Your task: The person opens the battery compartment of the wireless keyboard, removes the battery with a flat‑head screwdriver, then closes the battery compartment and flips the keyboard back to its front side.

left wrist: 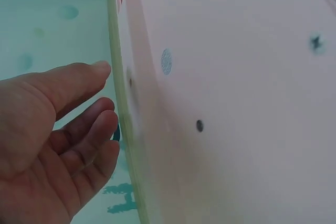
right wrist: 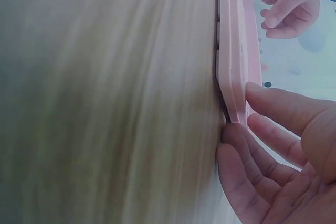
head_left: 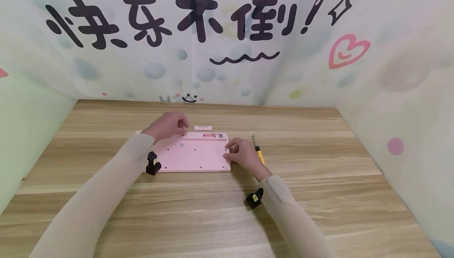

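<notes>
A pink keyboard (head_left: 184,157) lies face down on the table, with small screw holes across its back. Near its back right corner the battery compartment (head_left: 209,135) is uncovered and shows red inside. My right hand (head_left: 244,155) pinches the keyboard's right edge; in the right wrist view the thumb rests on its back and the fingers (right wrist: 244,166) sit at the edge below. Over the back left edge, my left hand (head_left: 170,126) hovers with loosely bent fingers and nothing in them. The left wrist view shows that hand (left wrist: 68,140) beside the keyboard's rim (left wrist: 126,119).
Just behind the keyboard lies a small pink battery cover (head_left: 203,128). A screwdriver (head_left: 260,154) with a yellow and black handle is to the right, partly behind my right hand. A printed cloth (head_left: 227,80) hangs at the table's back edge.
</notes>
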### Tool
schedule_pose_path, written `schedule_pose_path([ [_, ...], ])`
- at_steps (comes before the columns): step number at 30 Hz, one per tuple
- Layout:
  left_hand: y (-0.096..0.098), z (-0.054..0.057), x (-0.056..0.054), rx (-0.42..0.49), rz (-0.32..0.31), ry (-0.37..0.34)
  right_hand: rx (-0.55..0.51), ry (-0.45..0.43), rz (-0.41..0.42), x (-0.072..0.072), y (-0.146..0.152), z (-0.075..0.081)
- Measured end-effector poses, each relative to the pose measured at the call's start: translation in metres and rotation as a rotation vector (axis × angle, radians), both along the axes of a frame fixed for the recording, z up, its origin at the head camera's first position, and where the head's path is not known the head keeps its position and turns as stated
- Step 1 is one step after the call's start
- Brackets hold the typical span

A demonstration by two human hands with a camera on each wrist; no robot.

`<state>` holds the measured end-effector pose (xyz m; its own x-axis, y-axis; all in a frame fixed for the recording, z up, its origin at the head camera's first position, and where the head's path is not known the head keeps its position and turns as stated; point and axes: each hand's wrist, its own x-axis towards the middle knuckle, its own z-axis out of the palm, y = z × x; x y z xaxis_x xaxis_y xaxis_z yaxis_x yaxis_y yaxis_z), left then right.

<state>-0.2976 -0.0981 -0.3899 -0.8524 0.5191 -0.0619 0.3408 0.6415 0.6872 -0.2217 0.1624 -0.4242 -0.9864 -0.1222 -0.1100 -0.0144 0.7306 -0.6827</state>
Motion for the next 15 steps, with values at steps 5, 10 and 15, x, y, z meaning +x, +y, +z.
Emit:
schedule_pose_path([
  [5, -0.002, -0.006, 0.006, -0.006, 0.013, -0.022, 0.015, 0.001, 0.005, 0.0, -0.002, 0.001],
  [10, -0.003, -0.01, 0.011, -0.015, 0.036, -0.001, 0.024, -0.005, 0.012, 0.0, -0.003, 0.001],
  [15, -0.003, -0.013, 0.015, -0.003, 0.068, 0.0, 0.018, -0.014, 0.014, 0.0, -0.002, 0.001],
])
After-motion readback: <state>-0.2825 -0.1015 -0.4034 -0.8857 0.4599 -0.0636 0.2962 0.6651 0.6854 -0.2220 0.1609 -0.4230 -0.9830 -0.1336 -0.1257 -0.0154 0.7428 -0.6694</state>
